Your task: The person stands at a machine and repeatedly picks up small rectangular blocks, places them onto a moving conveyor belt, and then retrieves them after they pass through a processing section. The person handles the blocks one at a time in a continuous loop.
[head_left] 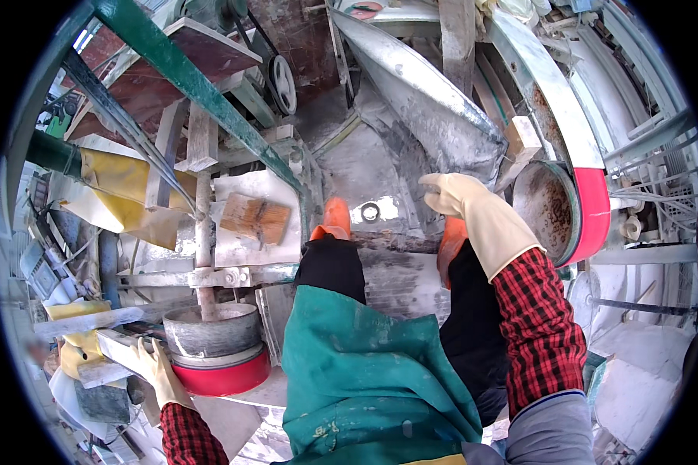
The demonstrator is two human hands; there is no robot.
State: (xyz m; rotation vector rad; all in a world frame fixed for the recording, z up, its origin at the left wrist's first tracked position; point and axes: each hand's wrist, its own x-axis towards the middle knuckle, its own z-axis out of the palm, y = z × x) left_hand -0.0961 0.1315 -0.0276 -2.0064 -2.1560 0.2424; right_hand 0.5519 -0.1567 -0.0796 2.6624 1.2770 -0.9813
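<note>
- A worker in a green apron [372, 364] and red-and-black plaid sleeves stands amid dusty machinery, both hands in cream gloves.
- The left hand [161, 372] reaches out at lower left, its fingers overlapping a pale flat bar [122, 350]; its far side is hidden, so whether it pinches the bar or merely rests there cannot be told.
- Just beside that hand sits a red-banded wheel [223, 377], topped by a grey drum [212, 333] with a shaft rising from its hollow; the contents are hard to make out.
- The right hand [469, 209] is raised near the lower end of a grey metal trough [434, 85], fingers bent; the palm faces out of sight, and how tightly they close cannot be told.
- To its right stands a second wheel, its red band [591, 217] curving around a rust-spotted face [547, 205], partly covered by the glove.
- Two orange boots [336, 215] show below dark trousers, the right one largely hidden by the leg.
- A wooden block [256, 218] lies on a pale slab at left.
- Clutter along the rim is bent and cut off by the lens's dark circle.
</note>
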